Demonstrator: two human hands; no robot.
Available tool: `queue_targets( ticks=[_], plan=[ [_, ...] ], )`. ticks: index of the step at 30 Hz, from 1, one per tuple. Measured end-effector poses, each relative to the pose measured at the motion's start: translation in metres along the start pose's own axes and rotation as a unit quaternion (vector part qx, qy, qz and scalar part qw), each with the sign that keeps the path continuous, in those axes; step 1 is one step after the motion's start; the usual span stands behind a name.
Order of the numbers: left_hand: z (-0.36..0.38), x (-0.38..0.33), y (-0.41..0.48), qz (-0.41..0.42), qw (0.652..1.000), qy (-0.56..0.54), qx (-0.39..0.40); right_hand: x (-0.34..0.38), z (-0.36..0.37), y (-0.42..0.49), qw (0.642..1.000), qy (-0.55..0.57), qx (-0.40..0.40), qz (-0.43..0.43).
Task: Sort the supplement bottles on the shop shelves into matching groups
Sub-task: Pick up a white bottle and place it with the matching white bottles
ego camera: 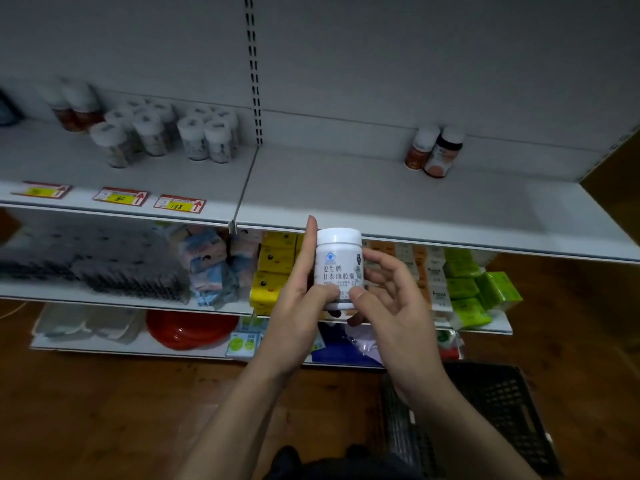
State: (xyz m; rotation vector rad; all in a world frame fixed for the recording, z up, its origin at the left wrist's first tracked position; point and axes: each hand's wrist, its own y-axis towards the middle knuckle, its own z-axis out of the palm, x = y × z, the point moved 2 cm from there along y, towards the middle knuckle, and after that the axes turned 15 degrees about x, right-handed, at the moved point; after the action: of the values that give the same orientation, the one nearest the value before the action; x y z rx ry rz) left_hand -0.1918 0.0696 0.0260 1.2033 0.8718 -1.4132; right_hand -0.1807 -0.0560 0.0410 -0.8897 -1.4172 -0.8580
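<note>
Small shop, metal shelving [415, 202], price tags [179, 203], stocked tissue packs [273, 261]

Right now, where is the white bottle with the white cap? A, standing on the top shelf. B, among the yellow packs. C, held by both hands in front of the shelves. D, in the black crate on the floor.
C: the left hand and the right hand both grip the white bottle, thumbs on its label, in front of the top shelf edge.
</note>
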Motion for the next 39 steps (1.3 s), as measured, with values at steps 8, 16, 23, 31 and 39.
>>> queue_targets(
  ticks=[8, 16, 23, 31, 39],
  plan=[
    [0.036, -0.002, 0.005, 0.016, 0.998, 0.057, -0.018, -0.001, -0.032, -0.010, 0.997, 0.073, 0.012, 0.019],
    [0.089, 0.006, 0.023, 0.002, 0.996, 0.081, -0.038, -0.002, -0.088, -0.023, 0.994, 0.102, 0.025, 0.023],
    [0.126, 0.016, 0.037, -0.012, 0.994, 0.077, -0.071, -0.008, -0.129, -0.028, 0.994, 0.101, 0.047, 0.020],
    [0.136, 0.011, 0.040, -0.040, 0.989, 0.058, -0.127, -0.010, -0.137, -0.014, 0.990, 0.097, 0.106, 0.009],
    [0.099, -0.003, 0.034, -0.043, 0.985, 0.042, -0.163, -0.001, -0.098, 0.008, 0.987, 0.098, 0.124, -0.008]
  ],
)
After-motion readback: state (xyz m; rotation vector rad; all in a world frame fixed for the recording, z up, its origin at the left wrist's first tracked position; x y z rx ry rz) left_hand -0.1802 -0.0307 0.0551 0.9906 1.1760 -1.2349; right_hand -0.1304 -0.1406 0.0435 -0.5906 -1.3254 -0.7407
